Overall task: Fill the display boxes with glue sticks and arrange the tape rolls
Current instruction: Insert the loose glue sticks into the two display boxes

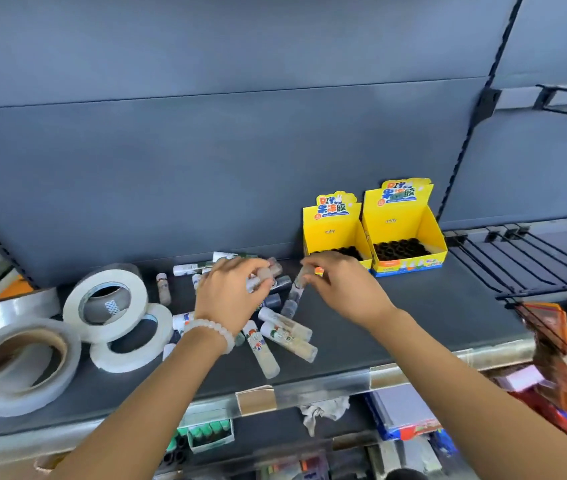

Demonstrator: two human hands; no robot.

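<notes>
Glue sticks: a loose heap [277,332] lies on the dark shelf [431,306], under and just in front of both hands; several clear tubes with printed labels point different ways.
Left hand: [230,292] hovers over the heap, its fingers curled round one glue stick [259,277] whose pale cap shows past the fingertips; a white bead bracelet [211,332] circles the wrist.
Right hand: [341,289] just beside the left, its fingertips pinching a second glue stick [297,289] that hangs nearly upright, its lower end among the heap.
Display boxes: two yellow boxes stand side by side beyond the right hand, against the back panel; the nearer box [335,233] is just behind the right fingers, the farther box [405,233] touches it on the outer side. Both show dark round tops packed in rows.
Tape rolls: white and clear rolls [105,303] lie overlapping on the shelf well to the outside of the left hand.
</notes>
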